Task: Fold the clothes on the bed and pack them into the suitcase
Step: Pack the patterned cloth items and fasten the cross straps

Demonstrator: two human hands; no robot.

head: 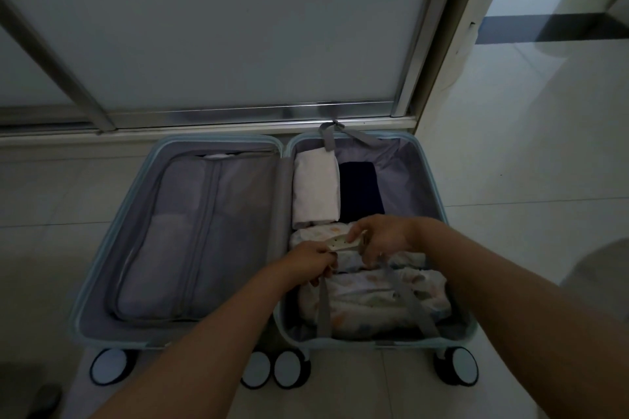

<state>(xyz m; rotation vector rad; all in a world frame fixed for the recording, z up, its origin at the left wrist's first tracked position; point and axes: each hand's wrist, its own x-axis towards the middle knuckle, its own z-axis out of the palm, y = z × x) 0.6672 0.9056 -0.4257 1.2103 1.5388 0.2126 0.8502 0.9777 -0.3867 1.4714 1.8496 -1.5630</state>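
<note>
The suitcase (374, 343) lies open on the floor. Its right half holds the clothes: a white piece (316, 190) and a dark piece (360, 190) at the far edge, and a patterned bundle (374, 299) at the near edge. They look soft, light and springy, best held down by the flat straps (323, 306). The left hand (315, 260) grips a strap end. The right hand (384, 236) pinches the buckle (343, 241). A zipped cover (190, 238) closes the left half.
</note>
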